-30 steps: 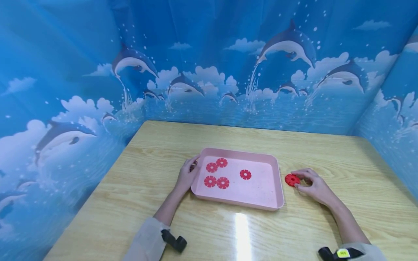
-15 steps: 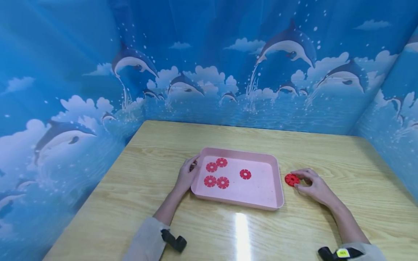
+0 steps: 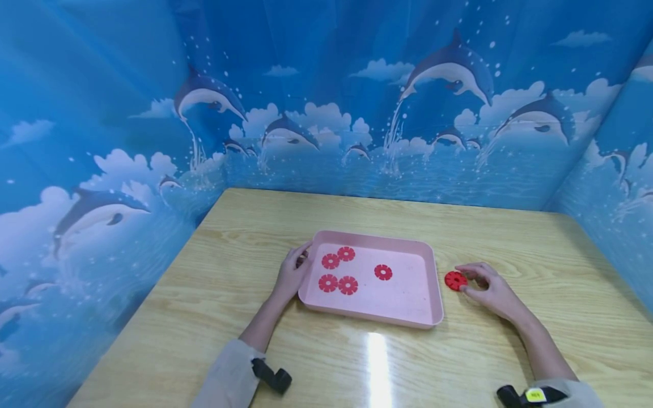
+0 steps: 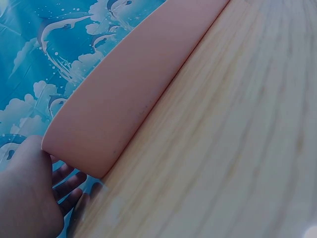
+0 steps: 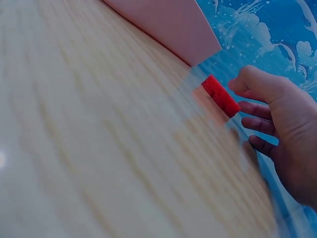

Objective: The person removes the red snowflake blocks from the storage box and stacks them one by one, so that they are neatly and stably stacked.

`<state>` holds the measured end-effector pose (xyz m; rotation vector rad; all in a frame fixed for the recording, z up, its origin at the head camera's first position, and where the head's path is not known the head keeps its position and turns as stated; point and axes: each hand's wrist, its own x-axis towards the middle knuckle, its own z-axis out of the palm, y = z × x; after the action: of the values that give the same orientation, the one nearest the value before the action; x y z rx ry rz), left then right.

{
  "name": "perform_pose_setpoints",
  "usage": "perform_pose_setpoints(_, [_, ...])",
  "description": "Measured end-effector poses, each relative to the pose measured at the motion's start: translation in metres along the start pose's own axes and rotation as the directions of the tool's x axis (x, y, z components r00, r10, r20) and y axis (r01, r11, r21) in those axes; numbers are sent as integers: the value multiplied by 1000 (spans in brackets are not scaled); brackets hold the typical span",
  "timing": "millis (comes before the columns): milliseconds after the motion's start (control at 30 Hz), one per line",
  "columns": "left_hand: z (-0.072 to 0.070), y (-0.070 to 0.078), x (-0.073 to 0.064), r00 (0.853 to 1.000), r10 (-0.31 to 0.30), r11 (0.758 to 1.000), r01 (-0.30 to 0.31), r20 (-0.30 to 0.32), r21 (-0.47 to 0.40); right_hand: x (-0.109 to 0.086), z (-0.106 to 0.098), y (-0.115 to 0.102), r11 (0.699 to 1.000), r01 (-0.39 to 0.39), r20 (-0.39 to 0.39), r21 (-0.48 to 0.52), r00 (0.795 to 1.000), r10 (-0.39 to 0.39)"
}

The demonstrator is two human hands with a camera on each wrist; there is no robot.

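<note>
My left hand (image 3: 292, 273) holds the left side of a shallow pink tray (image 3: 372, 320). In the left wrist view, its thumb meets the tray's rim and its curled fingers (image 4: 68, 186) show below the corner. Inside the tray lie several flat red notched discs, such as a disc (image 3: 383, 272) apart from the others. Just right of the tray, my right hand (image 3: 487, 289) has thumb and forefinger curled round a short stack of red notched discs (image 3: 456, 281). The right wrist view shows this disc stack (image 5: 221, 96) edge-on at the tabletop, close to the thumb and fingertips.
A light wood-grain table (image 3: 285, 212) carries the tray. Behind and to the sides hangs a blue dolphin-print backdrop (image 3: 326, 141). The tray's right wall (image 3: 436, 283) stands between the disc stack and the tray's inside. A bright light reflection (image 3: 378, 368) crosses the near tabletop.
Almost nothing differs. My right forefinger sits very slightly farther from the disc stack's upper edge. The tray, its discs and my left hand stay in place.
</note>
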<state>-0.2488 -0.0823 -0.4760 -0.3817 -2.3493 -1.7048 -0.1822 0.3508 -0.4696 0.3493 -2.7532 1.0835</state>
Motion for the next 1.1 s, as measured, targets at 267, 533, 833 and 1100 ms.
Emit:
perform_pose_setpoints(267, [1, 5, -1, 1000, -31, 999, 30, 7, 36, 3, -7, -19, 998, 38, -92, 52, 995, -33])
perform_pose_setpoints(533, [0, 7, -1, 1000, -30, 999, 30, 1, 25, 16, -5, -70, 985, 150, -102, 84, 985, -141])
perform_pose_setpoints(833, [0, 6, -1, 999, -34, 999, 34, 8, 30, 42, 25, -115, 990, 111, 67, 82, 991, -116])
perform_pose_setpoints(1100, [0, 0, -1, 999, 36, 999, -36, -7, 6, 61, 60, -146, 980, 159, 170, 122, 969, -178])
